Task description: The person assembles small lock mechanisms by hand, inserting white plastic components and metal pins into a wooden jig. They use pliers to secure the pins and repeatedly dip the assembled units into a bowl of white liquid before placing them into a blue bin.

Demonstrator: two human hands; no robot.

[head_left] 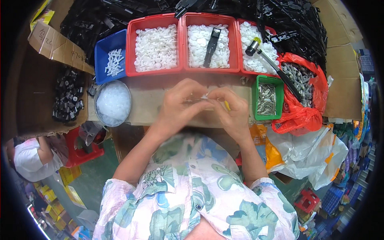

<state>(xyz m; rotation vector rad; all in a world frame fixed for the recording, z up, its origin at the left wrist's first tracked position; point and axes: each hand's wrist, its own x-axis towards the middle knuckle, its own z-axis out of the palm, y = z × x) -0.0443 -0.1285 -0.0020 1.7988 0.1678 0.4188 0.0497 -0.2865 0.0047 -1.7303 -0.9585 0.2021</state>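
My left hand [181,105] and my right hand [233,111] meet over the front of the work surface. Their fingertips pinch a small white plastic piece [204,97] between them; its exact shape is too small to make out. A bit of yellow [227,105] shows by the right fingers. Just beyond the hands stand red bins of white round plastic caps [156,48]. Across the middle bin lies a long black plastic part [212,47]. A hammer [276,68] with a black handle rests over the right red bin and the green bin's corner.
At left are a blue bin [100,54] of white pegs, a round bowl [131,105] of clear pieces and black blocks [69,96] in a carton. To the right, a green bin [257,96] holds metal pins beside a red bag [300,120]. Black parts [96,20] heap behind. Another person sits lower left.
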